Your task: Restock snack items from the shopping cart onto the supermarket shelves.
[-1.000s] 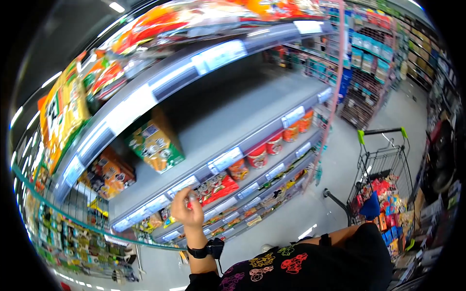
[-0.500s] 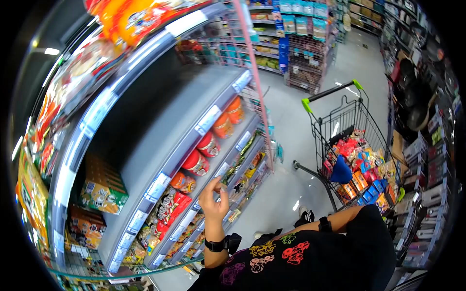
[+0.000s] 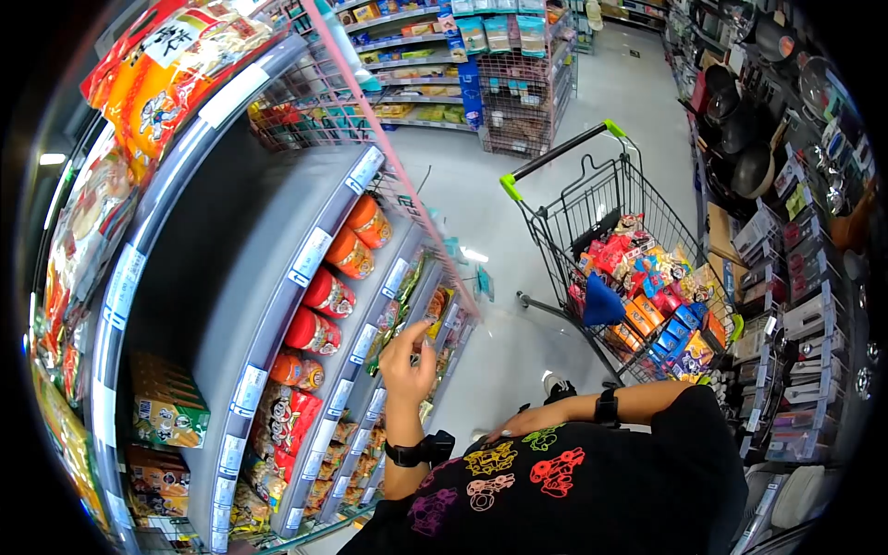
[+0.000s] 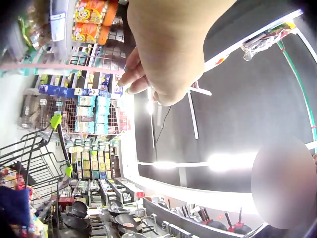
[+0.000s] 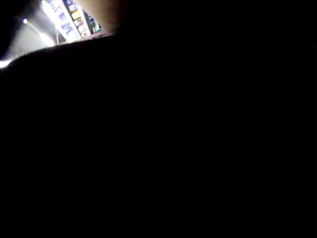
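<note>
Loosely held up a bare left grip (image 3: 410, 365), released and half curled, near red- and orange-lidded jars (image 3: 331, 294) lined up on a grey metal shelf (image 3: 365, 340), and rested a relaxed right grip (image 3: 524, 422) against a black printed shirt (image 3: 518, 504).

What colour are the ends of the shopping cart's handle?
The handle ends are bright green, clearest in the head view.

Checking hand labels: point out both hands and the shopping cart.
left hand (image 3: 407, 367): head view, middle of hand
right hand (image 3: 524, 422): head view, middle of hand
shopping cart (image 3: 562, 154): head view, black handle bar
</note>
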Demonstrator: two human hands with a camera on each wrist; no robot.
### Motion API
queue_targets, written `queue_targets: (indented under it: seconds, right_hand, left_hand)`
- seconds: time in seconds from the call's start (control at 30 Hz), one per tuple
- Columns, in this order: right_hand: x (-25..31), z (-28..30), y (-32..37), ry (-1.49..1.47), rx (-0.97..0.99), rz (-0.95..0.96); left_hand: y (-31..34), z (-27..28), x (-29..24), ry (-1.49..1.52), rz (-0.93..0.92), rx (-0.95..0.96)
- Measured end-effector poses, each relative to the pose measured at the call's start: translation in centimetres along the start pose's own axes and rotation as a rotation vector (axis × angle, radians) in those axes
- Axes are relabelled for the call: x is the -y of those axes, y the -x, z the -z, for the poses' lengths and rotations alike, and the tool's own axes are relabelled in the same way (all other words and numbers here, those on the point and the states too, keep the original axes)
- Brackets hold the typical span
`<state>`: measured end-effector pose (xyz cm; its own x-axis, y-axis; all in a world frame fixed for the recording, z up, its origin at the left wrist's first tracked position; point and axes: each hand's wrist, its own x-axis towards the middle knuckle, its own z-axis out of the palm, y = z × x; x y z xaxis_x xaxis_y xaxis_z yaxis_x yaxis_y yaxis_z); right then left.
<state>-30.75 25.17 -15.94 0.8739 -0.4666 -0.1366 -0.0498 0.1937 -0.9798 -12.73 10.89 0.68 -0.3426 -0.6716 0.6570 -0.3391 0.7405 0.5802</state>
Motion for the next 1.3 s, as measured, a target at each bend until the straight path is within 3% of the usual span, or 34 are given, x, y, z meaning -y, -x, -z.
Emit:
queue_targets:
  seconds: [0.13,0.23,0.47,0.63,0.8,1.0,1.03,1.07,1.13,1.3]
  right_hand:
    - [0.2,0.5,0.8,-0.081,-0.01,0.064]
    - [1.3,1.4,2.0,-0.157,-0.021,-0.078]
    - [0.5,1.6,3.3,-0.074,-0.024,-0.069]
    - [0.3,2.3,4.5,-0.075,-0.008,-0.113]
    - [1.2,2.7,4.6,-0.066,-0.003,-0.101]
    - [1.5,2.5,3.4,0.194,-0.065,0.075]
    - [1.2,2.8,2.7,0.421,-0.038,0.446]
    - [0.9,2.4,2.4,0.391,-0.073,0.297]
    - [1.0,1.7,2.1,0.287,-0.057,0.217]
    - [-0.8,0.5,1.4,0.309,-0.182,0.144]
  left_hand:
    - [-0.3,-1.3,-0.4,0.036,0.039,0.072]
    - [-0.8,-2.8,-0.9,0.05,0.046,0.116]
    - [-1.5,-5.3,-2.1,0.088,0.011,0.196]
    - [-0.9,-6.2,-1.8,0.105,0.118,0.351]
    - [-0.4,-7.1,-2.8,0.121,0.052,0.454]
    - [0.4,-6.4,-1.7,0.157,0.067,0.518]
    - [0.4,-6.2,-1.5,0.145,0.06,0.514]
    - [0.4,-6.0,-1.3,0.134,0.054,0.513]
    - [0.6,-5.7,-0.9,0.14,0.034,0.509]
    - [1.2,-5.2,-0.3,0.143,-0.012,0.588]
